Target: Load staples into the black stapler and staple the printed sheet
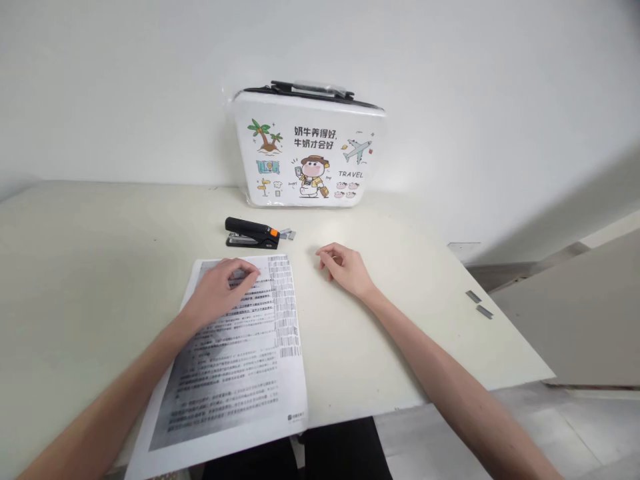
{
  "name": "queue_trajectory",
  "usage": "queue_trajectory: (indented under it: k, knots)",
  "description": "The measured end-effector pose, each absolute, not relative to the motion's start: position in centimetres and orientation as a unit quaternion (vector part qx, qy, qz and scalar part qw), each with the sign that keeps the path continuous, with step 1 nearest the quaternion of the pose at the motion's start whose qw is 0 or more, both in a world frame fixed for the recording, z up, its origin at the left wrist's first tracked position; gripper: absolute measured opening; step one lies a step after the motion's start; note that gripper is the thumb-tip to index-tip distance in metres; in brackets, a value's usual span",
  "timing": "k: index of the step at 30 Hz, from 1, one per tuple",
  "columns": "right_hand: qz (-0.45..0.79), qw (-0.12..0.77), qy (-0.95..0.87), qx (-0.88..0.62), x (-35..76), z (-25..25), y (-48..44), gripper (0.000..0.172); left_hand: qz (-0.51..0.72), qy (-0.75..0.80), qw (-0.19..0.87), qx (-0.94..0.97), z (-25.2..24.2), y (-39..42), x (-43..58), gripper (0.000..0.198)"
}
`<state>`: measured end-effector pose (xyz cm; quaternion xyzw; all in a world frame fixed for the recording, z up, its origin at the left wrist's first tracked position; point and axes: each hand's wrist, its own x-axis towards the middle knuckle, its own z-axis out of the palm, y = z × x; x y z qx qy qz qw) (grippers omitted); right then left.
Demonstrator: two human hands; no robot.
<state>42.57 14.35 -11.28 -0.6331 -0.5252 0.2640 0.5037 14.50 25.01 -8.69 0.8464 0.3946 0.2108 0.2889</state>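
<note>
My left hand (pixel 223 285) rests on the upper part of a printed sheet of paper (pixel 235 393), its fingers curled and the thumb tip close to the index fingertip, with nothing between them. Barcodes run down the right side of the sheet. Just beyond the paper lies a black stapler (pixel 253 232) with an orange button. A short strip of staples (pixel 287 234) is at the stapler's right end. To the right of the paper, my right hand (pixel 345 267) rests on the table with loosely closed fingers and holds nothing visible.
Against the wall stands a white case (pixel 310 150) with cartoon prints and a black handle, in clear plastic. Two small staple strips (pixel 479 305) lie near the right edge of the white table (pixel 90 267). The sheet's lower end overhangs the front edge.
</note>
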Motion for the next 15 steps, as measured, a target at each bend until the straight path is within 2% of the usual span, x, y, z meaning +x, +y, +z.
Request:
queue_trajectory:
  k: [15]
  knots:
    - [0.258, 0.505, -0.530, -0.631, 42.74, -11.65, 14.47, 0.025, 0.212, 0.393, 0.283, 0.849, -8.68, 24.99, 14.49, 0.031]
